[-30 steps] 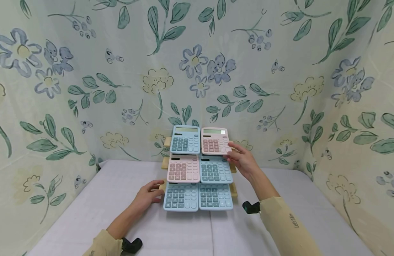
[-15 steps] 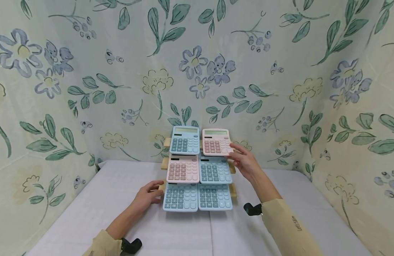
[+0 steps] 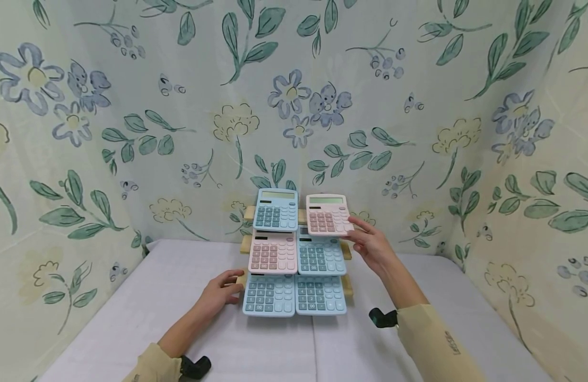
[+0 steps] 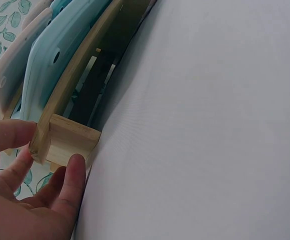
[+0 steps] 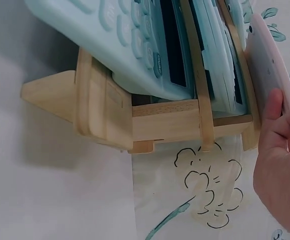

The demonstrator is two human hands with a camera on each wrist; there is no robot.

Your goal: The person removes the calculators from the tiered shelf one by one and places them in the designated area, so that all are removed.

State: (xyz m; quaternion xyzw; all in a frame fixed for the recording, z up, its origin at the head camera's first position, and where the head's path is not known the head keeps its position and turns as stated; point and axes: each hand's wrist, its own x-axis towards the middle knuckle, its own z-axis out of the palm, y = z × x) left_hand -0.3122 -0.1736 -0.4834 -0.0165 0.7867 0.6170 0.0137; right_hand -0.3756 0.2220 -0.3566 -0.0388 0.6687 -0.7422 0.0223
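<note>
At the top right of a wooden stepped rack (image 5: 170,122), my right hand (image 3: 372,246) pinches the lower right corner of a pink calculator (image 3: 327,206). In the right wrist view this pink calculator (image 5: 265,62) shows edge-on, with fingers on both its faces. My left hand (image 3: 219,293) holds the rack's front left end, and the left wrist view shows fingertips around the wooden end (image 4: 72,137). Beside the held calculator is a blue calculator (image 3: 277,209). The middle tier bears a pink calculator (image 3: 273,252) and a blue calculator (image 3: 321,252).
Two blue calculators, left (image 3: 269,294) and right (image 3: 320,294), lean on the lowest tier. A white cloth (image 3: 279,350) covers the table under the rack. Close behind hangs a floral curtain (image 3: 193,95).
My right hand has drawn the top pink calculator to the right and slightly down, widening the gap to the blue one beside it. My left hand has stayed at the rack's end.
</note>
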